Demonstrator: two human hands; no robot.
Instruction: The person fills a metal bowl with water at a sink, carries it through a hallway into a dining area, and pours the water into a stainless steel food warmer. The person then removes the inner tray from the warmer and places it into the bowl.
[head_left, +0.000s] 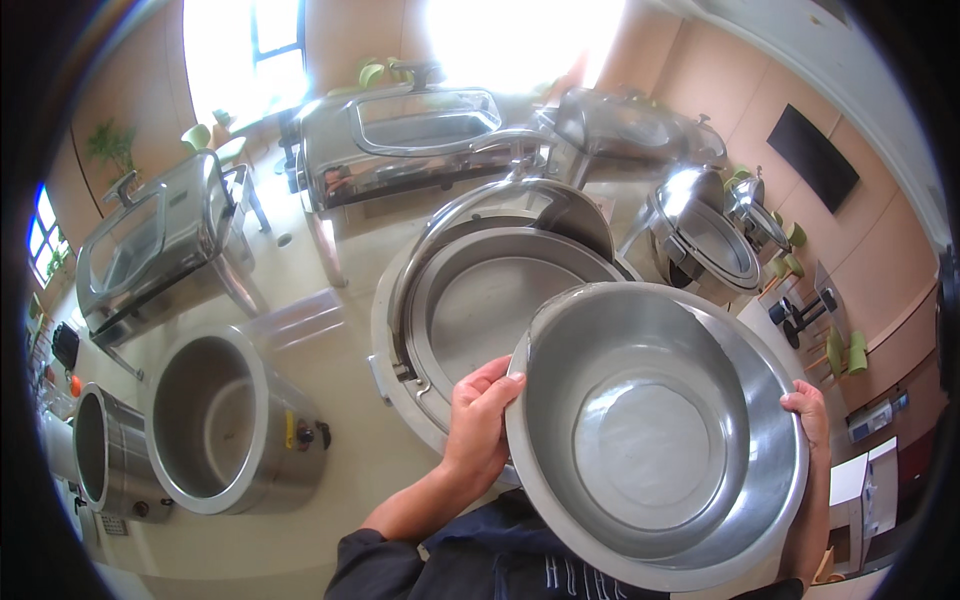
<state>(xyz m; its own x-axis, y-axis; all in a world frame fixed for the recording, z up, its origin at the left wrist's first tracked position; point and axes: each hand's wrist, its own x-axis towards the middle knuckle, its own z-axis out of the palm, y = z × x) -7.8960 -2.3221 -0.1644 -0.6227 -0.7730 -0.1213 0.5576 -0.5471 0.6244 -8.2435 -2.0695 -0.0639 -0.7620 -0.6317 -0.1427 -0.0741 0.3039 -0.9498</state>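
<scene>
Between my two hands is a wide, round stainless steel basin (652, 450), tilted so that its inside faces me. My left hand (484, 416) grips the left rim, thumb on the inner side. On the opposite side, my right hand (810, 420) holds the rim, its fingers mostly hidden behind the basin. Reflections make it hard to tell whether any liquid is in the basin. Just beyond it stands a round steel chafing dish (491, 315) with its lid (574, 214) raised. A shallow round pan is visible inside, partly covered by the basin.
Rectangular chafing dishes (397, 150) (157, 247) stand at the back and left. Another round chafing dish (705, 232) is at the right with its lid up. Two open steel cylinders (247, 420) (124, 457) with side knobs stand at the left, near a clear plastic tray (296, 319).
</scene>
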